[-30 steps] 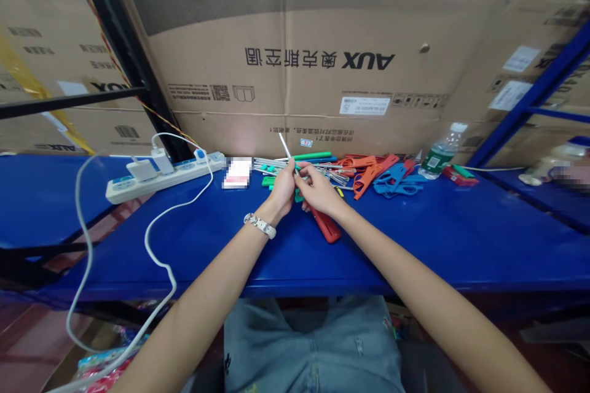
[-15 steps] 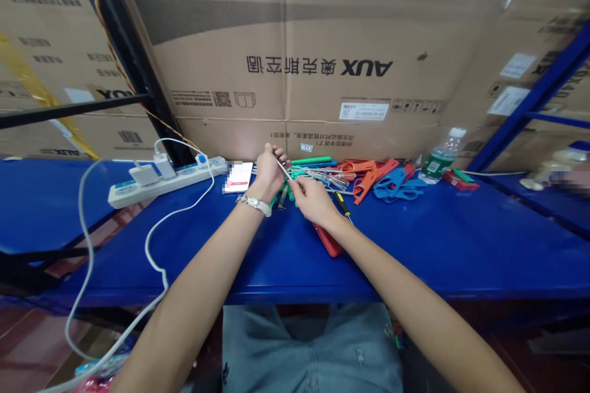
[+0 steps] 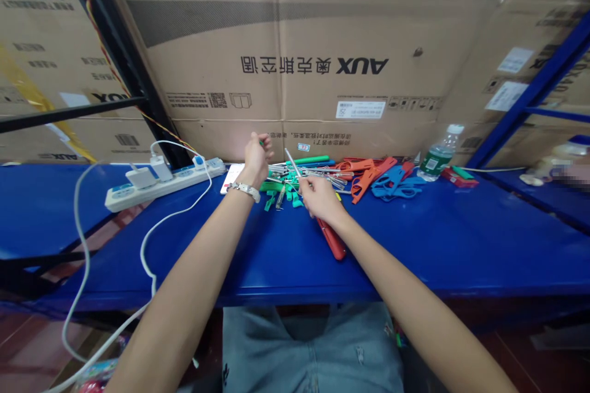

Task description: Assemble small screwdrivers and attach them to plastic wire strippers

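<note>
Fingers (image 3: 306, 184) of the right hand (image 3: 321, 198) grip a rod (image 3: 292, 161).

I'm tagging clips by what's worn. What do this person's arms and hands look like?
The left hand and right hand are ungloved; both forearms are bare, with no sleeve in view. The left wrist wears a pale band with silvery parts, perhaps a watch or bracelet; nothing shows on the right wrist.
</note>
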The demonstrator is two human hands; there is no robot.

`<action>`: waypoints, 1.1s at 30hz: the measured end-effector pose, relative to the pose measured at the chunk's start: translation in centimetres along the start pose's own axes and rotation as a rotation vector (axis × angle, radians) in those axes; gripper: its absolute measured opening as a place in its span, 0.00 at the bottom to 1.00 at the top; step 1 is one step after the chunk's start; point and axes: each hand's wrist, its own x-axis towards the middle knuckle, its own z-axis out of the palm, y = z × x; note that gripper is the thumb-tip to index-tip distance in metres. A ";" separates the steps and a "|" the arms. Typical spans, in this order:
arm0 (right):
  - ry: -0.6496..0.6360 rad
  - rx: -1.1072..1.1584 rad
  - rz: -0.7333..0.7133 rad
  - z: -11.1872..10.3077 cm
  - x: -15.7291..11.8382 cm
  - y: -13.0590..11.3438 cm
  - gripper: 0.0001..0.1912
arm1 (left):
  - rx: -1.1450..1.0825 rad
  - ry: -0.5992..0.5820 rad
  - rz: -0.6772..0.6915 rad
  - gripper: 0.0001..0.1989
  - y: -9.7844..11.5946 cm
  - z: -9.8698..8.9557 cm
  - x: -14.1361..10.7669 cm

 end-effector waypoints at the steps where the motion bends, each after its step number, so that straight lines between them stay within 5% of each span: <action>1: -0.001 0.054 0.038 -0.3 0.2 0.2 0.19 | 0.107 -0.013 0.079 0.18 0.0 -0.7 -0.1; 5: 0.023 0.164 0.107 -0.9 1.1 1.1 0.18 | 0.688 -0.398 0.351 0.07 -1.4 -3.5 -1.8; 8: 0.027 0.191 0.100 -0.6 1.4 1.3 0.18 | 0.970 -0.513 0.484 0.06 -2.7 -4.1 -2.2; 14: 0.015 0.225 0.123 -0.4 1.5 1.2 0.18 | 1.101 -0.453 0.464 0.12 -2.7 -3.0 -1.3; 18: 0.019 0.292 0.167 -0.4 1.7 1.1 0.18 | 0.857 -0.442 0.520 0.08 -2.8 -3.1 -4.5; 23: -0.017 0.310 0.126 0.0 1.8 0.9 0.19 | 0.582 -0.534 0.137 0.14 -3.9 -2.8 -8.8; 26: -0.115 0.225 0.004 -0.1 1.3 0.8 0.17 | 0.495 -0.442 -0.002 0.19 -3.3 -3.1 -9.1; 29: -0.216 -0.014 -0.237 -0.2 0.7 0.4 0.14 | 0.692 -0.419 -0.058 0.27 -1.4 -5.1 -9.2; 33: -0.346 -0.352 -0.486 0.3 0.1 -0.1 0.12 | 1.095 -0.290 0.175 0.32 1.3 -8.9 -10.4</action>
